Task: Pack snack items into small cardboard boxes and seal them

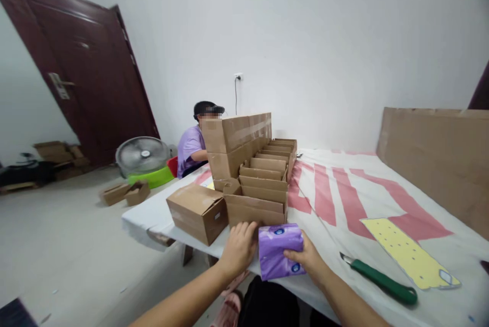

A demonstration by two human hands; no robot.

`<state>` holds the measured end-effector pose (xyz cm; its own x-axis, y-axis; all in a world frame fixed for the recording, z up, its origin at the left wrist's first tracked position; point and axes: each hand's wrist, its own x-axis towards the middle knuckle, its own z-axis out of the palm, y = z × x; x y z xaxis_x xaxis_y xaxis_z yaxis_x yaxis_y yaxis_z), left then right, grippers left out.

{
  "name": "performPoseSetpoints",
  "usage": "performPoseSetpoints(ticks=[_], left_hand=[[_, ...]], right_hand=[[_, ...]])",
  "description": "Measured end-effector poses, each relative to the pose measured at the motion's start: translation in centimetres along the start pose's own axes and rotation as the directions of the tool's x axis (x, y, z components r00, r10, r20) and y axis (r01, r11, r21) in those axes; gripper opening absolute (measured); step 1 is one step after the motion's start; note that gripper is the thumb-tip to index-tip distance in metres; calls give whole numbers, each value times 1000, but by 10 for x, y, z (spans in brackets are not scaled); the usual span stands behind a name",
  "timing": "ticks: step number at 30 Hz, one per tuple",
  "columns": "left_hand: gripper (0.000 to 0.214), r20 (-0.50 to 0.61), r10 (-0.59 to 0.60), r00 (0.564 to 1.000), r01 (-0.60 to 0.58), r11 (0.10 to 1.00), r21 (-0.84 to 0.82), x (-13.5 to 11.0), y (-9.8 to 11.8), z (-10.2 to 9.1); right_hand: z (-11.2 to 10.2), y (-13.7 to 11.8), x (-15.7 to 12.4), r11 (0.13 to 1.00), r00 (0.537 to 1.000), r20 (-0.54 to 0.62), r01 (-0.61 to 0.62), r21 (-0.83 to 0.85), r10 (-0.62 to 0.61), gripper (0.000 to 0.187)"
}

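Observation:
A purple, glossy, soft plastic tissue pack [278,250] with small blue emblems is tilted over the near table edge. My right hand [307,254] is closed around its right side, the thumb lying across the front. My left hand [240,245] is just left of the pack, by the front wall of an open cardboard box [254,210]. Its fingers are bent and close together, with the fingertips hidden, so what they hold cannot be made out. A closed cardboard box [198,210] lies to the left of the open one.
Open boxes [273,156] run back in a row beside stacked taped boxes [239,136]. A green utility knife [382,281], its blade out, lies on the table cover [321,245] at right. A large cardboard sheet [439,159] stands beyond. A person [192,146] sits behind the stack; a fan [143,156] is left.

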<state>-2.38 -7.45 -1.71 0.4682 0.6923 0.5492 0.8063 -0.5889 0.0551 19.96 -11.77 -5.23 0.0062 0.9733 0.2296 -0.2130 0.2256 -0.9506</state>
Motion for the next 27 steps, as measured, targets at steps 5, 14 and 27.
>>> performPoseSetpoints(ticks=[5,14,27], left_hand=[[28,153,-171,973,184,980,-73,18,-13,11],[13,57,-104,993,104,995,-1,16,-31,37],[15,-28,-86,996,84,994,-73,17,-37,56]], right_hand=[[-1,18,-5,999,1000,-2,21,25,-21,64],[-1,25,-6,996,998,-1,59,60,-59,68],[0,20,-9,998,998,15,54,38,-54,69]])
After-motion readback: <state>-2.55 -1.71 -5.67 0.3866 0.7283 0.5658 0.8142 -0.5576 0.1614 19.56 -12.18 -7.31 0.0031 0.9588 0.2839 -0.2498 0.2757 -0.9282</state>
